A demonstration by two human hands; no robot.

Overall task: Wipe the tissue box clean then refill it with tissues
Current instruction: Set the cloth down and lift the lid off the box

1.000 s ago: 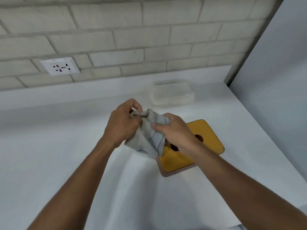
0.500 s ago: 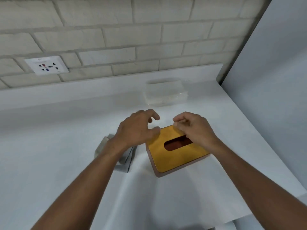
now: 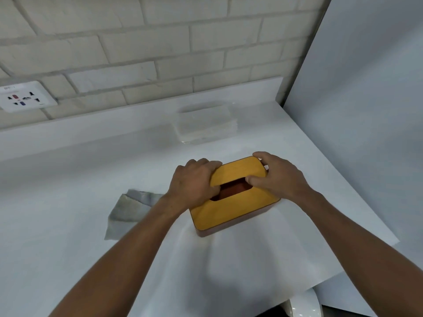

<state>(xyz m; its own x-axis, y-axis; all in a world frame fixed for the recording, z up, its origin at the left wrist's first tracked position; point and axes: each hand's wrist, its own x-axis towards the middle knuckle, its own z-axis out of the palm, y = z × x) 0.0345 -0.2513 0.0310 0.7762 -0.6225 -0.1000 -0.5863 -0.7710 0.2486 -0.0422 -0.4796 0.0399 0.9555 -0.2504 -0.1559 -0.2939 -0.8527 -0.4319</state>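
Note:
The tissue box [image 3: 231, 213] has a yellow wooden lid with an oval slot and a reddish-brown base; it sits on the white counter [image 3: 68, 202]. My left hand [image 3: 194, 183] grips the lid's left side, fingers curled over its far edge. My right hand [image 3: 278, 177] grips the right end, thumb at the slot's rim. The lid looks slightly tilted, its far edge raised. A grey cloth [image 3: 129, 211] lies crumpled on the counter to the left, partly under my left forearm. A clear-wrapped pack of tissues [image 3: 204, 123] rests by the back wall.
A brick wall runs behind the counter, with a white power socket [image 3: 24, 97] at the left. A plain white wall [image 3: 366, 110] closes the right side. The counter's front right corner [image 3: 389, 241] ends near a white rounded object [image 3: 304, 305] below.
A second ago both hands held the grey cloth above the box. The cloth now lies on the counter at the left, and both hands have closed on the box lid.

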